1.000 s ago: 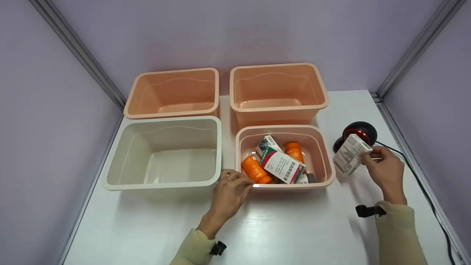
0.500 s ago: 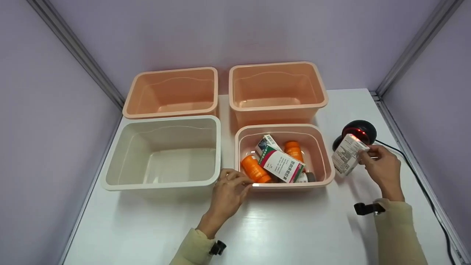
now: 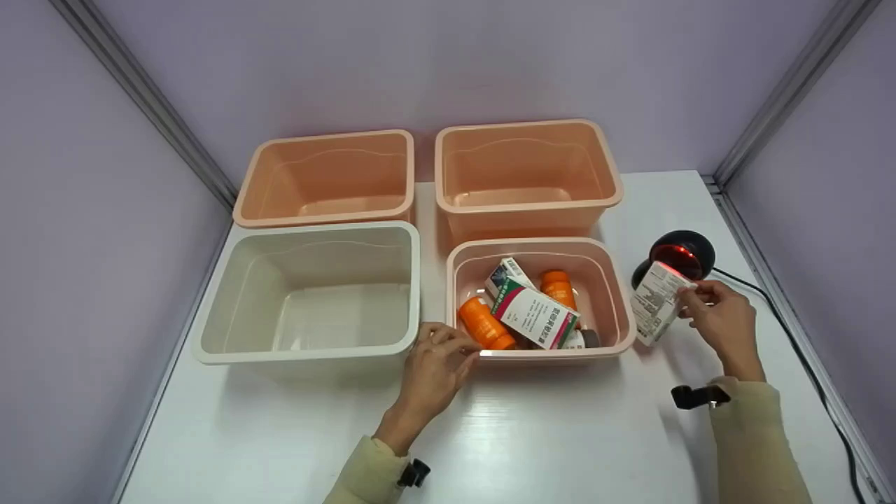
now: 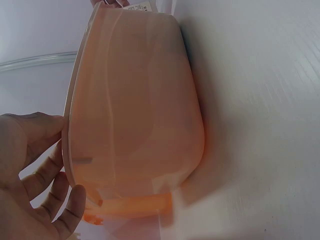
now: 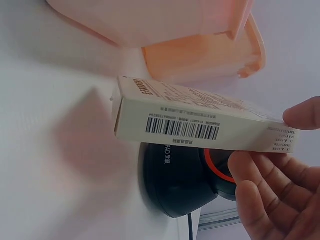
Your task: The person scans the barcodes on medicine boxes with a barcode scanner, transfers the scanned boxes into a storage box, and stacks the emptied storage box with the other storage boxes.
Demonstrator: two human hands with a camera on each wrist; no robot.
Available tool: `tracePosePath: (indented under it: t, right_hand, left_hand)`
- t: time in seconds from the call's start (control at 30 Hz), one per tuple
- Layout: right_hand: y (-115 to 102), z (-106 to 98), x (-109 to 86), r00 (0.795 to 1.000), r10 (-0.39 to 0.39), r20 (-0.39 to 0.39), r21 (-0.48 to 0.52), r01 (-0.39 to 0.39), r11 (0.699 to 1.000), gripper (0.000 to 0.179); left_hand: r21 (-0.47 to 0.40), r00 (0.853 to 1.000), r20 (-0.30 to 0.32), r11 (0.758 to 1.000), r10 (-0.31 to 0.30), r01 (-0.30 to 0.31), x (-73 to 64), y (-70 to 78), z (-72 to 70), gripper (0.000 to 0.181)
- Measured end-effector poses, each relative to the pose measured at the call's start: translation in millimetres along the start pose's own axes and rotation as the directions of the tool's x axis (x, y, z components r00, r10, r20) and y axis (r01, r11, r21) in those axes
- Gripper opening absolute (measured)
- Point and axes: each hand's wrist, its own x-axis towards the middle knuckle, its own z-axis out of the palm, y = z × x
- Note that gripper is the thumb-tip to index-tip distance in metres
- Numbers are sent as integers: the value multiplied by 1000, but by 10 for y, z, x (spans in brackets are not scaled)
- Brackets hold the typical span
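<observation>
My right hand pinches one end of a white medicine box between thumb and fingers. The box is tilted in front of a black scanner glowing red; in the right wrist view, a barcode shows on the narrow side of the medicine box. My left hand grips the front left rim of a pale pink bin with thumb and fingertips. Inside that bin lie orange bottles, a green-and-white medicine box, another small box and a partly hidden dark-capped bottle.
A pale green bin stands left of the pink one. Behind are two peach bins, one left and one right. The scanner's black cable runs along the right edge of the white table. Walls enclose the back and sides.
The right hand has shifted slightly left and tipped the medicine box, which sits a little lower before the scanner. Red light now falls along its top edge. My left hand stays on the rim.
</observation>
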Motion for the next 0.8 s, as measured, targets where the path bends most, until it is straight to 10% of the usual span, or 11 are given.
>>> tracePosePath:
  t: [0.8]
  right_hand:
    - [-12,20,32,997,46,60,-23,-45,999,50]
  left_hand:
    - [6,1000,-6,1000,9,-9,-9,-4,-1,8]
